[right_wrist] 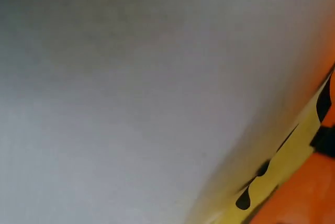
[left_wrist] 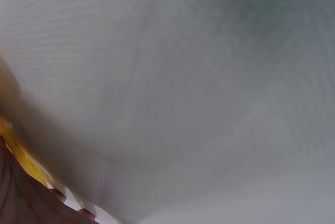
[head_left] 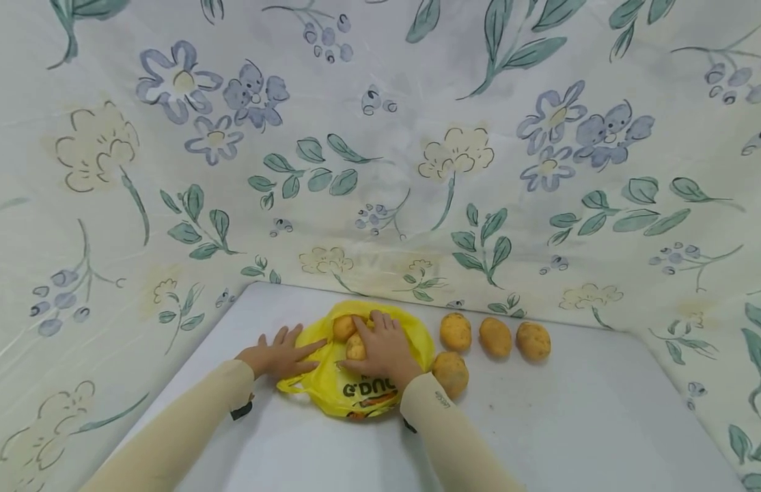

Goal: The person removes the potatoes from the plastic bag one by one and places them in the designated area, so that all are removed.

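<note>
In the head view, a yellow plastic bag (head_left: 328, 396) with dark lettering lies spread on the white table. Two potatoes, a left one (head_left: 343, 329) and a nearer one (head_left: 356, 348), sit on the bag. My left hand (head_left: 283, 355) rests at the bag's left edge, fingers spread. Over the bag's right half lies my right hand (head_left: 383, 348), palm down, its index finger and thumb reaching to either side of the nearer potato. Bag plastic (left_wrist: 29, 164) shows beside my left hand (left_wrist: 26, 198) in the left wrist view. Orange and yellow printed plastic (right_wrist: 298, 192) fills the right wrist view's lower corner.
Right of the bag stand three potatoes in a row, the left (head_left: 455, 332), the middle (head_left: 495, 337) and the right (head_left: 533, 342). Another potato (head_left: 450, 375) lies nearer, beside my right wrist. Behind the table (head_left: 571, 424) hangs a flower-printed sheet (head_left: 393, 205).
</note>
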Demonstrator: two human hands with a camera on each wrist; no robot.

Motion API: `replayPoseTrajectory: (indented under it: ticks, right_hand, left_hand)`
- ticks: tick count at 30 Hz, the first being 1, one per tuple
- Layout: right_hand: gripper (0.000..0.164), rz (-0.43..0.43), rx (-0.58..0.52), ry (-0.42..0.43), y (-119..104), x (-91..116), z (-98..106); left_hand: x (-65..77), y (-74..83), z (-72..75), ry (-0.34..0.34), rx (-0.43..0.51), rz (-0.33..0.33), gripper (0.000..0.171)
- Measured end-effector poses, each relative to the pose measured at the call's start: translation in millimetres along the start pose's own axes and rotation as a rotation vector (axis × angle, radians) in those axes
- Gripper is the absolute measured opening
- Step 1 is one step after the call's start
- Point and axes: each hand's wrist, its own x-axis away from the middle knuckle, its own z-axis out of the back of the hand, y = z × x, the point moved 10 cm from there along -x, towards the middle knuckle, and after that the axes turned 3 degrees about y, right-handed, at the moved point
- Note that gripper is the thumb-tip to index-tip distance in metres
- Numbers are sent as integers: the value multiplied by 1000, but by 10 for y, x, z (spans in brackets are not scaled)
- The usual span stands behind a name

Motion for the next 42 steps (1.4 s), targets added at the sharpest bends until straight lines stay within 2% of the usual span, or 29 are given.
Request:
replayPoseTrajectory:
  ticks: [4, 8, 13, 17, 20, 24, 28, 35, 42]
  right_hand:
    - [101, -44, -166, -35, 68, 14, -94]
    - [107, -111, -371, -118, 155, 35, -214]
    - [101, -164, -592, -167, 200, 28, -236]
    - [92, -178, -764, -185, 170, 13, -209]
    - [89, -175, -854, -206, 133, 15, -208]
    - [91, -190, -893, -240, 108, 43, -220]
    - [95, -219, -873, -273, 115, 77, -231]
    - [86, -180, -893, -278, 90, 81, -227]
    - [84, -172, -901, -278, 89, 77, -200]
  left_hand:
    - [-2, -3, -25, -2, 9, 0, 69]
    - [-13, -13, -33, -6, 10, -1, 70]
    - [-27, -17, -19, -4, 10, -5, 70]
    - [-24, -24, -7, -7, 30, 0, 70]
    - [-23, -30, -18, -12, 36, 6, 70]
    - [-19, -38, -32, -22, 43, 17, 68]
    - [-17, -20, -29, -28, 56, 8, 68]
    - [-18, 3, -30, -24, 22, 10, 70]
    - [-21, 0, -15, -29, 21, 12, 71]
